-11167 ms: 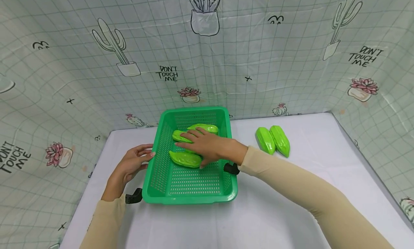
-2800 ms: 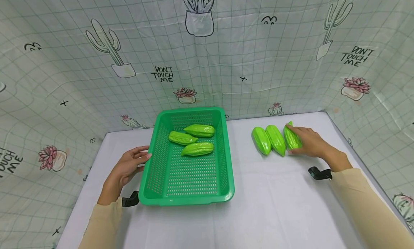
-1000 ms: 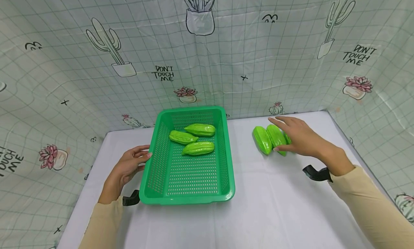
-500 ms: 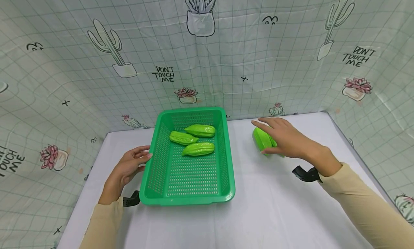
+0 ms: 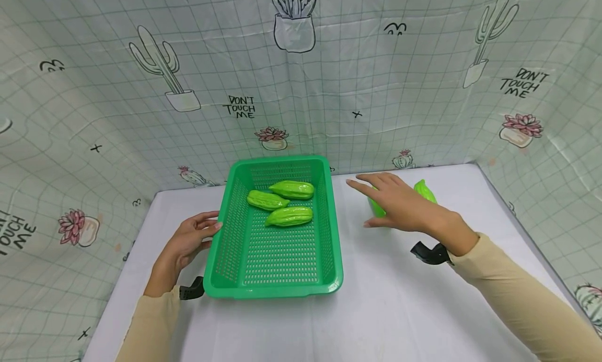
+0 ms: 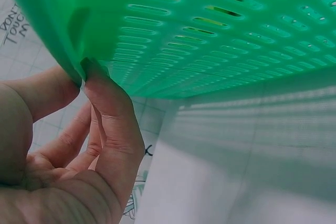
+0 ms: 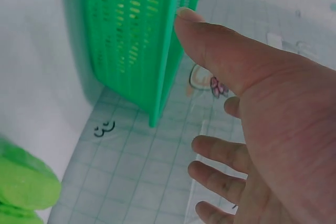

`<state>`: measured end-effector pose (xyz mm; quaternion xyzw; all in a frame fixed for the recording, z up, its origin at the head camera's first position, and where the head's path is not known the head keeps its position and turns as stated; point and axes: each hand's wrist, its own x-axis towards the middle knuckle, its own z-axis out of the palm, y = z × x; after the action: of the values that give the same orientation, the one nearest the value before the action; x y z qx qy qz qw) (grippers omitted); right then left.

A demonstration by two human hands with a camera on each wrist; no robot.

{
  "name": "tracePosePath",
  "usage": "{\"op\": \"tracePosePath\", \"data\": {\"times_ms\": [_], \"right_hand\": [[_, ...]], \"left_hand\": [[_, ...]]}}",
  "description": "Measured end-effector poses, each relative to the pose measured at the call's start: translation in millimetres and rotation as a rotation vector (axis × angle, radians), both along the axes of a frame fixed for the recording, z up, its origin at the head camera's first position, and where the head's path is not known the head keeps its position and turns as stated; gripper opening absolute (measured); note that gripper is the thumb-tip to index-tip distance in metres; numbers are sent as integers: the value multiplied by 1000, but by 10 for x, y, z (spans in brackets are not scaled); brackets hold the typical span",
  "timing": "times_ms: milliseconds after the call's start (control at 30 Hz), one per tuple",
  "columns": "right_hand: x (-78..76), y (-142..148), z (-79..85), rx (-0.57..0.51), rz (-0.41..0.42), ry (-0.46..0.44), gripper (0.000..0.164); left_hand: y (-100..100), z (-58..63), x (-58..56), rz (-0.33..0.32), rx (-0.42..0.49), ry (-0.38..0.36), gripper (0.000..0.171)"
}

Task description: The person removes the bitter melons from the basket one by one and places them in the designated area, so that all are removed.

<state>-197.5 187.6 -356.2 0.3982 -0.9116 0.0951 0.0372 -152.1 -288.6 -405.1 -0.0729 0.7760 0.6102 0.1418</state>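
Observation:
A green perforated plastic basket [image 5: 282, 291] stands on the table left of centre, with three light-green ridged bitter melons [image 5: 288, 216] inside. My left hand [image 5: 190, 239] pinches its left rim between thumb and forefinger, as the left wrist view shows close up. My right hand [image 5: 400, 202], fingers spread and holding nothing, hovers right of the basket. Under it lie bitter melons on the table, mostly covered; the tip of one bitter melon [image 5: 425, 191] shows past the knuckles. In the right wrist view a bitter melon [image 7: 26, 182] appears at lower left, apart from the fingers.
The table [image 5: 376, 310] has a white cover. A grid-patterned cloth [image 5: 357, 80] with cactus drawings rises behind it and along both sides, close to the basket's far rim. A black wrist mount [image 5: 430, 253] sits on the right wrist.
Earlier my right hand was in the basket, later on a third bitter melon at the right of the table row. It has since let go and moved left, empty. Left hand stays.

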Motion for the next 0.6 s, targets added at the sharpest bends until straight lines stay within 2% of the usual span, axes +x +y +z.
{"op": "tracePosePath", "data": {"times_ms": [600], "right_hand": [[-79, -428, -6, 32, 112, 40, 94]], "left_hand": [[-2, -2, -16, 5, 14, -6, 59]]}}
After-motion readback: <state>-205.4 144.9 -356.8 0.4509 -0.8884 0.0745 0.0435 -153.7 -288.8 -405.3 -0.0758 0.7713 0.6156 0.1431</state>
